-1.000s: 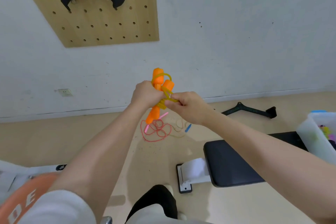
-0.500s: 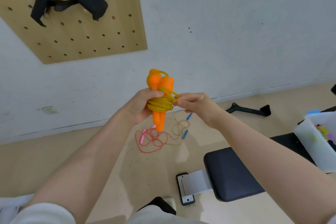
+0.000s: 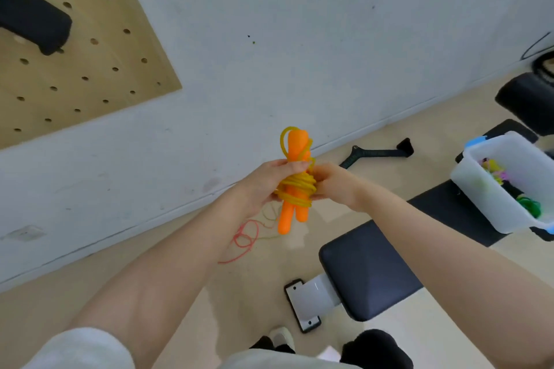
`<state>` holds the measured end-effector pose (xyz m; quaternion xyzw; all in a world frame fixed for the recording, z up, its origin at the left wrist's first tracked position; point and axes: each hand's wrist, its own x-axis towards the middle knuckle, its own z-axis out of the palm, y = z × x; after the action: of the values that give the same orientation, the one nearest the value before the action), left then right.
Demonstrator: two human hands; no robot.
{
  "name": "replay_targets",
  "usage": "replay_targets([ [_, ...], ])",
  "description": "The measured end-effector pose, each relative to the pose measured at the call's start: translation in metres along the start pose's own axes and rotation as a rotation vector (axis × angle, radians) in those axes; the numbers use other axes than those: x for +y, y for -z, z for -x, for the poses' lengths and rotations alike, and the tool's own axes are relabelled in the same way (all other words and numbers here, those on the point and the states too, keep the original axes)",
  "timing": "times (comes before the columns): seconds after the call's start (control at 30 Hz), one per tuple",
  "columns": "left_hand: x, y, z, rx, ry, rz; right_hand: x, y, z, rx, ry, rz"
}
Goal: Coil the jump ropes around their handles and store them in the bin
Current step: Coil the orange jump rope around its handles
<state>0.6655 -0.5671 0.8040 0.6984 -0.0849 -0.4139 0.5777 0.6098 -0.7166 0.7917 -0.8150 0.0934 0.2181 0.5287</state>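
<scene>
I hold an orange jump rope (image 3: 292,189) upright in front of me, its two orange handles side by side with yellow cord coiled around their middle. My left hand (image 3: 263,186) grips the handles from the left. My right hand (image 3: 331,186) pinches the cord at the coil's right side. A white plastic bin (image 3: 491,198) sits on the black bench at the right, holding coiled ropes in green, yellow and pink. On the floor behind my hands lie loose ropes, one red (image 3: 244,238), partly hidden.
A black padded weight bench (image 3: 371,272) with a white metal foot runs from bottom centre to the right. A black bar attachment (image 3: 374,153) lies on the floor by the wall. A wooden pegboard (image 3: 84,69) hangs top left.
The view has swung right and tilted, so the bin now shows more fully. My right hand has closed in against the coil and the loose cord end is wound tighter.
</scene>
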Motion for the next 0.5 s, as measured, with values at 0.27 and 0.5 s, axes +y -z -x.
replay_targets([
  [0.27,0.021,-0.113,-0.094,0.162,0.141,0.062,0.079,0.114,0.033,0.158,0.011,-0.253],
  [0.5,0.056,-0.29,-0.189,0.042,0.214,0.105,0.187,0.245,0.064,0.262,-0.08,-0.14],
])
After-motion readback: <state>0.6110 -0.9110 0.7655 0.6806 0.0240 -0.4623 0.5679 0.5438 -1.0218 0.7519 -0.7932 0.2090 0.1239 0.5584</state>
